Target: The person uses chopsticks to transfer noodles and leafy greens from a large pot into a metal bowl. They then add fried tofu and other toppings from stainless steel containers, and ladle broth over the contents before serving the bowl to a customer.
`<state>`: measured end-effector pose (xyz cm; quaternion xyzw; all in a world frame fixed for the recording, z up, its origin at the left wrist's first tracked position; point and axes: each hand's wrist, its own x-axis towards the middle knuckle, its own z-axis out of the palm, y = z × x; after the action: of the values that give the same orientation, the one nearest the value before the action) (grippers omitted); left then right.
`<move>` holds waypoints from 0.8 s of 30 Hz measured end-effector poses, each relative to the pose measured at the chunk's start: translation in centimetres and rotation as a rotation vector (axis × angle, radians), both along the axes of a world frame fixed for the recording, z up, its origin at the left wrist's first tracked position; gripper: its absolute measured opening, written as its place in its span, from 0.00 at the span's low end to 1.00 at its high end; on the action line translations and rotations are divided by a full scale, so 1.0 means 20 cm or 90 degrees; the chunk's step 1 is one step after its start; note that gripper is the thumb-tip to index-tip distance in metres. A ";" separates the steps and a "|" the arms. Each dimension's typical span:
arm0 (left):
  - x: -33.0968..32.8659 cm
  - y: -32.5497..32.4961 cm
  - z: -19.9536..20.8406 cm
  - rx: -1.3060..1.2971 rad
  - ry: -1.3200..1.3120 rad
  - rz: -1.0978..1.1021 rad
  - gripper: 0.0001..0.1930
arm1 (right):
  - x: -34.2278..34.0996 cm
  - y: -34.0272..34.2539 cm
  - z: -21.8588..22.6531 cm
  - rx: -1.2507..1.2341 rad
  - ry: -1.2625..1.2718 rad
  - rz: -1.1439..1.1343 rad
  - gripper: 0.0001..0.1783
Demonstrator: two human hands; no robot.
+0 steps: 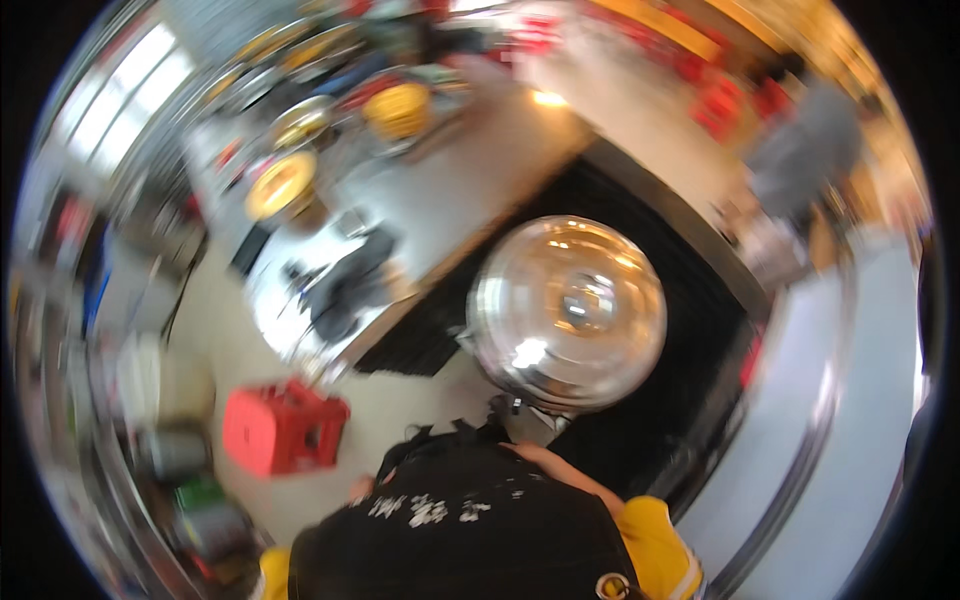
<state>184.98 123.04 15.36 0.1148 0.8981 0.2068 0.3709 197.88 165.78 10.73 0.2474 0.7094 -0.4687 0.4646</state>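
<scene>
Directly ahead of me, a large round steel vessel with a shiny domed top (570, 310) rests on a black surface. My right forearm (570, 470) comes out of a yellow sleeve and reaches inward behind my black apron (460, 530). The fingers of that hand are hidden, close to the near side of the steel vessel. Of my left arm only a small patch of skin (360, 488) shows beside the apron; whether it is hand or wrist is unclear. Dark straps or cords (500, 410) lie between the apron and the vessel, too blurred to make out.
A steel table (470, 170) at the far left carries yellow bowls (397, 108), a gold-coloured bowl (282, 186) and a dark cloth-like item (350, 290). A red plastic stool (285, 428) stands on the floor to my left. Farther right, a person in grey (810, 150) is beside a pale counter (770, 440).
</scene>
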 end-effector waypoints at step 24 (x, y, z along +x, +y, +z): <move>0.48 -1.31 0.16 0.130 0.010 0.622 0.16 | -0.75 -1.50 0.21 0.151 0.165 0.234 0.19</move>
<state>194.57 96.93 18.55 -0.2818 0.8249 0.4424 0.2106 182.84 135.77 14.90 0.1052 0.8463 -0.3175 0.4147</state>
